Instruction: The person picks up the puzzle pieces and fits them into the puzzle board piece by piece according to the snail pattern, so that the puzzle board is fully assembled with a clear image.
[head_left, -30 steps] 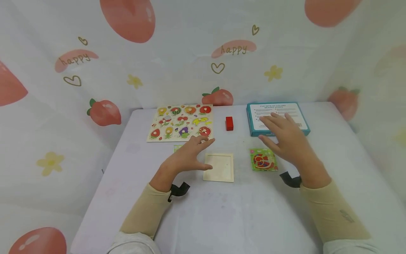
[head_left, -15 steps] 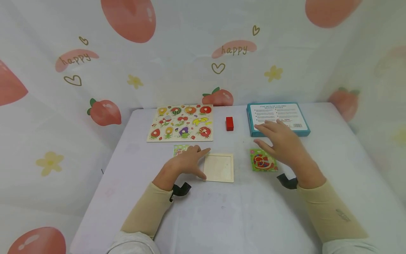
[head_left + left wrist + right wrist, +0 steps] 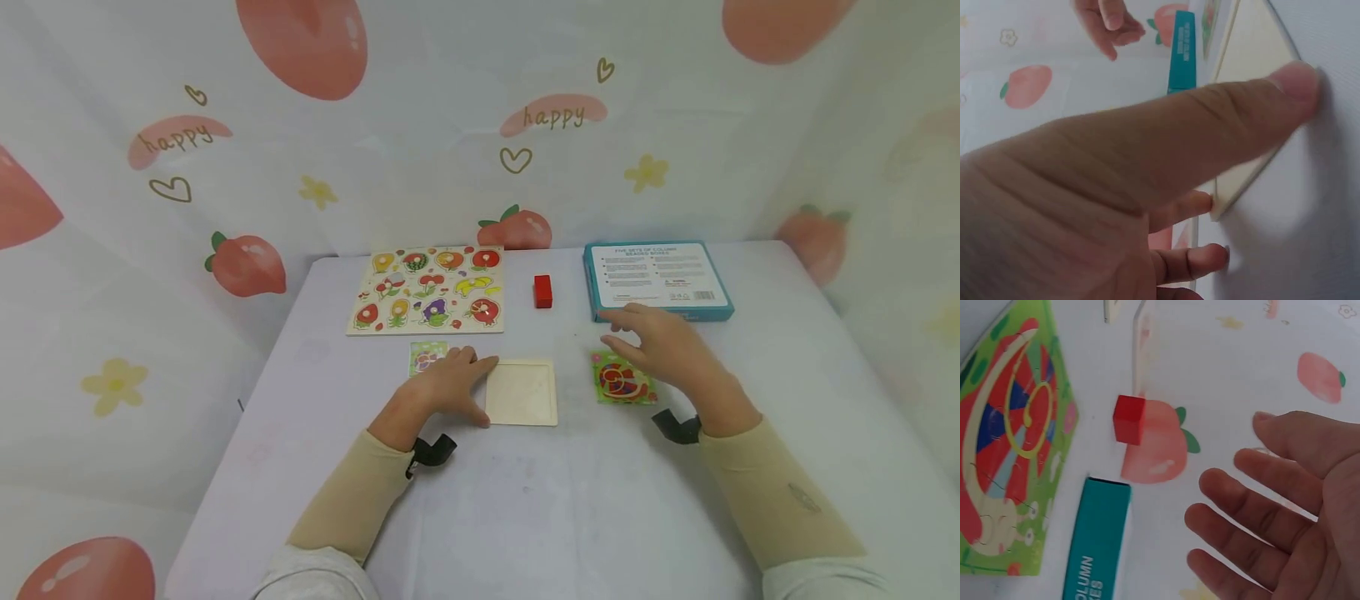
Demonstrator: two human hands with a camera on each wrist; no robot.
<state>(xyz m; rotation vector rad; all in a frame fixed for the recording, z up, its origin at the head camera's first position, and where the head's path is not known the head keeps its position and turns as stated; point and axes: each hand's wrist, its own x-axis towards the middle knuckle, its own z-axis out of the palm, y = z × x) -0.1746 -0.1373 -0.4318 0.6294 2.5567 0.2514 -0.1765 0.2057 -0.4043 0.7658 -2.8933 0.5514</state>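
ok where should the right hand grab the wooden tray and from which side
Probably by the right rim, coming from the right: on the wooden tray that raised border is uncovered, while the left hand spans the opposite side.

Snail puzzle [image 3: 624, 379] and peach-print backdrop [image 3: 420, 158] suggest a playroom.

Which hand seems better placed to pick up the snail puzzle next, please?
Probably the right hand: it is nearer the snail puzzle and holds nothing, while the left hand is at the tray's left side.
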